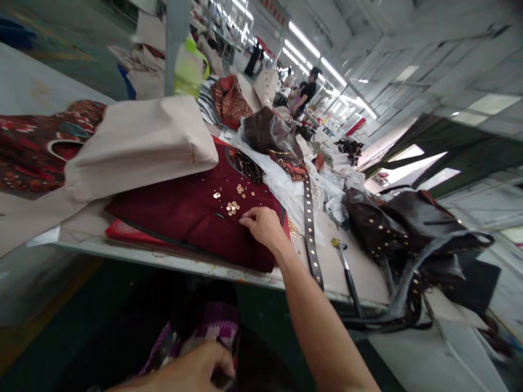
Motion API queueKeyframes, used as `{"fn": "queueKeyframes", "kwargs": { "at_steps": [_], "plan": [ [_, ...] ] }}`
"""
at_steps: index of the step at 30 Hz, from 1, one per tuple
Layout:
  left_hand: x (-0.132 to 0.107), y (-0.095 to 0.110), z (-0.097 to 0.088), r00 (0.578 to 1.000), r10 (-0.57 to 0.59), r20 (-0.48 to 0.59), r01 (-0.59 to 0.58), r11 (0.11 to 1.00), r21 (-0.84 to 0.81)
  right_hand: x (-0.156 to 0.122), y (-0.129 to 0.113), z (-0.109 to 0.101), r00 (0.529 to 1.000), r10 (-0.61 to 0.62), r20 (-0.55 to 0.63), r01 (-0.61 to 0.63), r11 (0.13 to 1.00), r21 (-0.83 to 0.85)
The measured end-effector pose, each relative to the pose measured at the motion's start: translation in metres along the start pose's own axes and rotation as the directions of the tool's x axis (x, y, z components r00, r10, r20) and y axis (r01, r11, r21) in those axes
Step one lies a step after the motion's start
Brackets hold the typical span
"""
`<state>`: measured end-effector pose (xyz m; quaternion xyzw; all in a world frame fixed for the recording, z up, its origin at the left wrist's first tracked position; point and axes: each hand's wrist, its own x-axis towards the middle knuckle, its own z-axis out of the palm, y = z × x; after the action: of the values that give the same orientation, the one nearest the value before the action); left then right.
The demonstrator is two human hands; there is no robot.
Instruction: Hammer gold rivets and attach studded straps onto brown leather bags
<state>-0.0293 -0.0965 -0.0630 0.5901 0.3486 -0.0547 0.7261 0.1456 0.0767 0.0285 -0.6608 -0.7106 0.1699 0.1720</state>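
Note:
A maroon cloth piece [183, 218] lies on the table with several gold studs [232, 207] scattered on it. My right hand [263, 224] is over the cloth, just right of the studs. Its thumb and forefinger are pinched together, and whatever is between them is too small to see. Low in the view, above my lap, my left hand [204, 366] is closed with curled fingers. Something dark shows at its fingertips, but I cannot make it out. A beige fabric piece [143, 144] covers the left part of the maroon cloth.
Right of my right arm lie a studded strap [309, 228] and a hammer [346, 275]. Dark brown leather bags [408, 218] fill the table's right side. Behind the cloth are a brown bag [269, 133] and a green jug [190, 68]. A person [308, 90] is farther back.

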Motion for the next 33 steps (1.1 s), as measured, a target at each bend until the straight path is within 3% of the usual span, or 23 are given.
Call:
{"fn": "queueKeyframes", "kwargs": {
  "at_steps": [2, 5, 11, 14, 16, 24, 33],
  "plan": [
    [-0.007, 0.008, 0.007, 0.998, -0.032, -0.053, 0.030, 0.998, -0.050, -0.006, -0.001, -0.006, 1.000, 0.007, 0.010, -0.007, 1.000, -0.016],
    [-0.015, 0.017, 0.013, 1.000, 0.009, -0.014, -0.011, 0.992, -0.125, -0.041, 0.002, -0.017, 0.999, 0.041, 0.036, -0.043, 0.996, 0.075],
    [-0.017, 0.024, 0.025, 0.998, 0.063, -0.012, -0.064, 0.976, -0.208, -0.196, 0.005, -0.046, 0.976, 0.094, 0.197, -0.158, 0.929, 0.336],
    [-0.020, 0.034, 0.033, 0.999, 0.054, 0.005, -0.051, 0.967, -0.250, -0.263, 0.005, -0.042, 0.961, 0.139, 0.239, -0.223, 0.901, 0.373],
    [-0.022, 0.041, 0.039, 0.999, 0.052, 0.010, -0.047, 0.960, -0.277, -0.290, 0.006, -0.033, 0.970, 0.116, 0.213, -0.195, 0.896, 0.400],
    [-0.026, 0.052, 0.058, 0.998, 0.045, -0.034, -0.050, 0.983, -0.179, -0.318, 0.013, -0.004, 0.994, 0.106, 0.041, -0.111, 0.847, 0.520],
    [-0.023, 0.049, 0.063, 0.993, 0.100, -0.066, -0.107, 0.987, -0.120, -0.322, 0.013, -0.001, 0.977, 0.212, 0.016, -0.183, 0.798, 0.574]
  ]
}}
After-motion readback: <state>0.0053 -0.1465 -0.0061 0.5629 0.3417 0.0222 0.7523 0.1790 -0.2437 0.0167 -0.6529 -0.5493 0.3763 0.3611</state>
